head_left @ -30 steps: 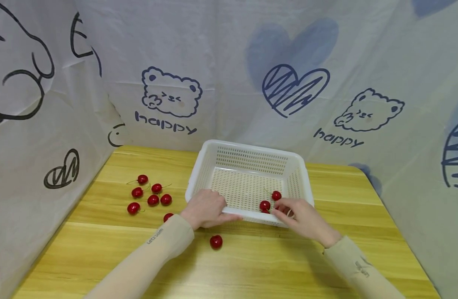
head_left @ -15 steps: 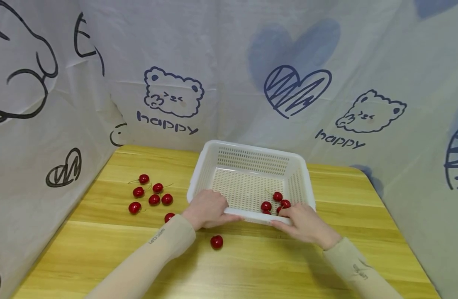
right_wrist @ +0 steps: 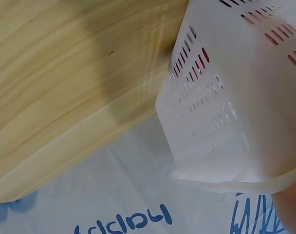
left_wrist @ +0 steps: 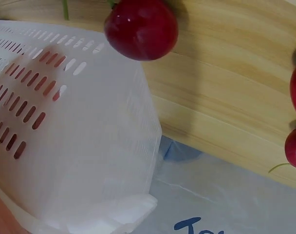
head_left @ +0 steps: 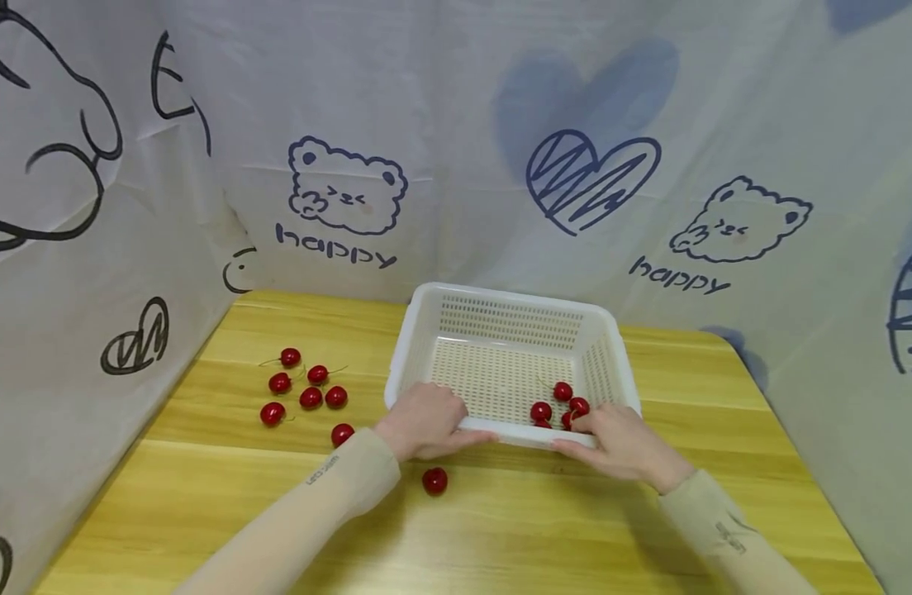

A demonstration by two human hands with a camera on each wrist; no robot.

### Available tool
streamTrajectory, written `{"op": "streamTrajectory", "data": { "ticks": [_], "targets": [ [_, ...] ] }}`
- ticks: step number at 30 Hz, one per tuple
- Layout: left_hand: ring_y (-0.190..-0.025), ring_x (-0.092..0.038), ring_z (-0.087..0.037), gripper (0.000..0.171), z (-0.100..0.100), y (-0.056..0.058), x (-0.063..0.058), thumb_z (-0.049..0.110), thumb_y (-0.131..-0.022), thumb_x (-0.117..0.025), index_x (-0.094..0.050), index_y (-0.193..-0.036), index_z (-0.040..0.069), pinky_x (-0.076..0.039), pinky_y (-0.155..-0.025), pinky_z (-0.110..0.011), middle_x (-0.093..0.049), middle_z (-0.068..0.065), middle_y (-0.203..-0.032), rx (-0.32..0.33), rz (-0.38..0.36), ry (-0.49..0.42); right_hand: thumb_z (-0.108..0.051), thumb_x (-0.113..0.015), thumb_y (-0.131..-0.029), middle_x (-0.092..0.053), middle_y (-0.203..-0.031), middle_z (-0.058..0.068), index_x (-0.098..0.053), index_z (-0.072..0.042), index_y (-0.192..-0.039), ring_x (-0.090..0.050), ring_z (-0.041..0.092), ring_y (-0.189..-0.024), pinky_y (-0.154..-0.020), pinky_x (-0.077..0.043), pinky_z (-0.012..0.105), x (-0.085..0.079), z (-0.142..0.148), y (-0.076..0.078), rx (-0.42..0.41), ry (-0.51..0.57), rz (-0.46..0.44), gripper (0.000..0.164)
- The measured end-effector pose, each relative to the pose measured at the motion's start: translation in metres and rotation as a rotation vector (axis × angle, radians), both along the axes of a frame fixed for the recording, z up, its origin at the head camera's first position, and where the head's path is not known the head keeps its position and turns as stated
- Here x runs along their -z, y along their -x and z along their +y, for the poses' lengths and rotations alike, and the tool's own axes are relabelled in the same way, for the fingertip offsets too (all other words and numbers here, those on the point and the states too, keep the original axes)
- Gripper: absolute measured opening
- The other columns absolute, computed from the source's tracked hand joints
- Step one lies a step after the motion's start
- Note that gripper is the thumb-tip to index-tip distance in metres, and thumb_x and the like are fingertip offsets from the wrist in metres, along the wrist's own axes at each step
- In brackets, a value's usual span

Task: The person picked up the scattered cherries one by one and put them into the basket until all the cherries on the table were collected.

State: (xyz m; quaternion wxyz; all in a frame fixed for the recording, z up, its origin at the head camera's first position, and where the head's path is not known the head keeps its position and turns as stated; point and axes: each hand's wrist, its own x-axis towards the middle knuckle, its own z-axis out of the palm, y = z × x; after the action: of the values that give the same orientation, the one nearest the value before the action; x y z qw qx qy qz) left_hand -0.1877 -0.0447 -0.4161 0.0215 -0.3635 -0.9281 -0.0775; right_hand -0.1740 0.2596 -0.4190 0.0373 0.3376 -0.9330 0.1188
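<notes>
A white perforated plastic basket [head_left: 501, 368] stands on the table, with several red cherries [head_left: 562, 392] in its front right corner. My left hand [head_left: 425, 421] grips the near rim on the left, fingers inside and thumb along the outside. Farther right, my right hand [head_left: 618, 442] holds the same rim, its fingers over the edge beside the cherries. The left wrist view shows the basket wall [left_wrist: 104, 122] close up, with fingers visible through the slots. In the right wrist view the basket wall [right_wrist: 211, 112] fills the right side, and red shows through its slots.
Several loose cherries [head_left: 311, 397] with stems lie on the wooden table [head_left: 225, 496] left of the basket. One cherry [head_left: 343, 435] lies by my left sleeve, another [head_left: 435, 481] before the basket. A printed cloth [head_left: 456, 165] hangs behind the table.
My right hand has let go of a cherry inside the basket and taken hold of the near rim. The basket has since shifted slightly right, both hands with it.
</notes>
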Motion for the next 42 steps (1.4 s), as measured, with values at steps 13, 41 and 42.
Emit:
{"op": "streamTrajectory", "data": {
  "ticks": [13,41,42],
  "targets": [
    [-0.048,-0.046,-0.007,0.056,-0.014,0.002,-0.004,0.066,-0.091,-0.036,-0.061,-0.068,0.021,-0.043,-0.052,-0.029,-0.049,0.011,-0.053,0.035,0.052,-0.069,-0.066,-0.054,-0.083,-0.023,-0.045,-0.017,-0.042,-0.028,-0.051,-0.027,0.001,-0.044,-0.042,-0.021,0.02,0.002,0.01,0.003,0.043,-0.023,-0.019,0.051],
    [-0.104,-0.057,-0.022,0.03,-0.105,-0.01,0.011,0.032,-0.092,-0.058,-0.059,-0.115,0.013,-0.049,-0.088,-0.042,-0.057,-0.002,-0.118,-0.167,0.059,-0.205,-0.069,-0.055,-0.079,-0.016,-0.045,-0.018,-0.029,-0.027,-0.048,-0.021,0.001,-0.044,-0.042,-0.018,0.02,0.004,0.022,0.001,0.108,0.008,-0.03,0.059],
    [-0.102,-0.057,-0.021,0.03,-0.105,-0.012,0.012,0.033,-0.092,-0.059,-0.059,-0.114,0.013,-0.05,-0.087,-0.042,-0.058,-0.001,-0.117,-0.158,0.036,-0.19,-0.069,-0.055,-0.079,-0.017,-0.045,-0.018,-0.029,-0.027,-0.048,-0.021,0.0,-0.044,-0.041,-0.018,0.02,0.004,0.022,0.001,0.107,0.007,-0.032,0.059]
  ]
}}
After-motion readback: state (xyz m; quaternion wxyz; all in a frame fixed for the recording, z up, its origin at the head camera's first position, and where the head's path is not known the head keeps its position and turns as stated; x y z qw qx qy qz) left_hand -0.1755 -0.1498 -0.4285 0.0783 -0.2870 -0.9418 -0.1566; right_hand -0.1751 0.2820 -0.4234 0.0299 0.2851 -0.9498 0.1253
